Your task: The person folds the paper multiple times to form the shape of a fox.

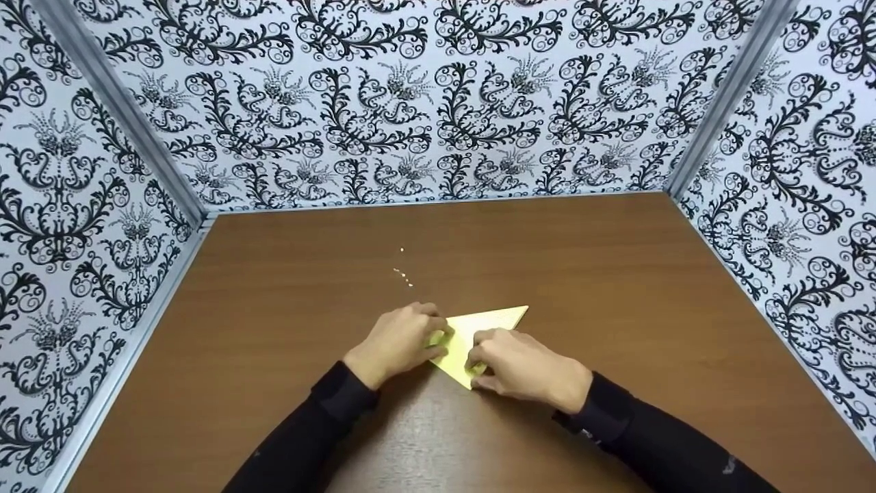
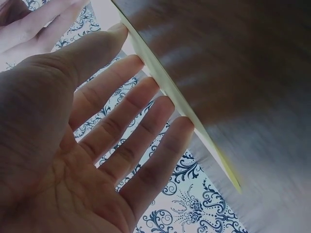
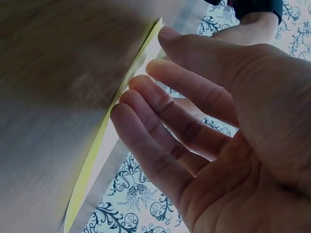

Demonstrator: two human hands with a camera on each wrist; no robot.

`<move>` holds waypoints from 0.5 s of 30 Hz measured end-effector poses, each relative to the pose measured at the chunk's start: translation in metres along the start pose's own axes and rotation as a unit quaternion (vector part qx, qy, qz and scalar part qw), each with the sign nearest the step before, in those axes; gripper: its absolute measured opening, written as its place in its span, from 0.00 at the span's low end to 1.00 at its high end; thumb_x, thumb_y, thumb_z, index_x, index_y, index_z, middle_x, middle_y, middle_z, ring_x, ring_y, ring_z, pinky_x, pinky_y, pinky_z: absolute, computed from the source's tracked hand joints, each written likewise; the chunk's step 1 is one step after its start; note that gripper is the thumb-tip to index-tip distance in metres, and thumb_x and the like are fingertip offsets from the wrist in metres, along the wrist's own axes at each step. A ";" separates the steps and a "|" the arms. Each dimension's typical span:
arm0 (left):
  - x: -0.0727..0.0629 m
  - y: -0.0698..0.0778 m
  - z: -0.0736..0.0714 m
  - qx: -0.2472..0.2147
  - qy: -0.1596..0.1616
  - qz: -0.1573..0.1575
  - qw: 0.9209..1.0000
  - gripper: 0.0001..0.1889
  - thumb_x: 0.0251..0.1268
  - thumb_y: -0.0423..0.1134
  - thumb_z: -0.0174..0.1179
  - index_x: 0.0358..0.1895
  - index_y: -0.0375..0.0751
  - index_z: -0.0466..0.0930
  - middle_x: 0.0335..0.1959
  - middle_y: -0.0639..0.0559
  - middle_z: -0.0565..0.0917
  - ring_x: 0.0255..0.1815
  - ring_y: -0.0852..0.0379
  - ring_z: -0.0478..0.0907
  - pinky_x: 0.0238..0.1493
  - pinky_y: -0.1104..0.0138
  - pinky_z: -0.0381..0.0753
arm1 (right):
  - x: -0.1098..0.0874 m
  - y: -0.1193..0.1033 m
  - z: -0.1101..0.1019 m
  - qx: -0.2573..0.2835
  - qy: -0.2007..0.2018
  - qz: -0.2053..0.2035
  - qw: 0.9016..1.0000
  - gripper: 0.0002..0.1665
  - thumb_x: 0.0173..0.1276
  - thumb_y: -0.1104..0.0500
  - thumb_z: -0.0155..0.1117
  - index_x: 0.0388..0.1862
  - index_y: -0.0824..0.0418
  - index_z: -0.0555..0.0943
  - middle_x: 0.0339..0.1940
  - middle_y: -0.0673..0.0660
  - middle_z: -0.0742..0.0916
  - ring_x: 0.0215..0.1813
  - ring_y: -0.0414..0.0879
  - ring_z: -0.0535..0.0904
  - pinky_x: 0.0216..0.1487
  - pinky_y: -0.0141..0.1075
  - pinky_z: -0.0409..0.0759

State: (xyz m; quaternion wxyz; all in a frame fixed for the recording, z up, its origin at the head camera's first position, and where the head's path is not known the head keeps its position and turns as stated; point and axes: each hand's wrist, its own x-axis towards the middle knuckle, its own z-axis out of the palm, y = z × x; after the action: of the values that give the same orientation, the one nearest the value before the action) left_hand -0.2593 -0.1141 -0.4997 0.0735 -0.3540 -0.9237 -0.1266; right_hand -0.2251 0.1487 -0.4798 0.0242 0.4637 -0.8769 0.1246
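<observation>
A folded sheet of yellow paper [image 1: 482, 323] lies on the table, its pointed corners showing at the upper right and toward the front. My left hand [image 1: 402, 342] rests its fingertips on the paper's left part. On the right part, near the front corner, my right hand [image 1: 523, 366] touches it with its fingertips. Seen from the left wrist, the fingers are spread and gently bent, their tips along the thin paper edge [image 2: 167, 82]. The right wrist view shows similarly loose fingers against the paper [image 3: 92, 167], with the thumb near its tip. Both hands partly cover the sheet.
The brown wooden table [image 1: 308, 274] carries several small white specks [image 1: 410, 285] beyond the left hand. Black-and-white patterned walls [image 1: 383, 103] stand at the back and both sides, with grey metal posts [image 1: 725, 89] in the corners.
</observation>
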 end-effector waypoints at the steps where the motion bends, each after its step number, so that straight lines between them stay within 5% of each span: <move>1: 0.000 0.000 0.000 0.000 0.001 0.000 1.000 0.14 0.72 0.49 0.85 0.56 0.53 0.98 0.53 0.53 0.93 0.52 0.49 0.91 0.48 0.52 0.97 | 0.000 -0.001 0.000 -0.003 -0.001 -0.001 1.000 0.07 0.72 0.59 0.88 0.45 0.57 0.97 0.40 0.53 0.91 0.39 0.40 0.87 0.40 0.31 0.88; 15: -0.001 0.001 -0.001 -0.003 -0.010 -0.005 1.000 0.14 0.75 0.49 0.83 0.58 0.54 0.98 0.57 0.52 0.94 0.55 0.48 0.92 0.50 0.53 0.97 | 0.004 -0.006 0.005 -0.041 -0.019 0.007 0.999 0.08 0.73 0.57 0.88 0.45 0.58 0.96 0.39 0.52 0.88 0.38 0.40 0.86 0.36 0.28 0.86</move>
State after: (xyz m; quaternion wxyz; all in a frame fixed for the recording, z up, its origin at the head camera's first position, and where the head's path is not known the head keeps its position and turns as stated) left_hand -0.2585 -0.1143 -0.4988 0.0627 -0.3509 -0.9258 -0.1261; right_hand -0.2221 0.1408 -0.4822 0.0253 0.4582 -0.8849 0.0797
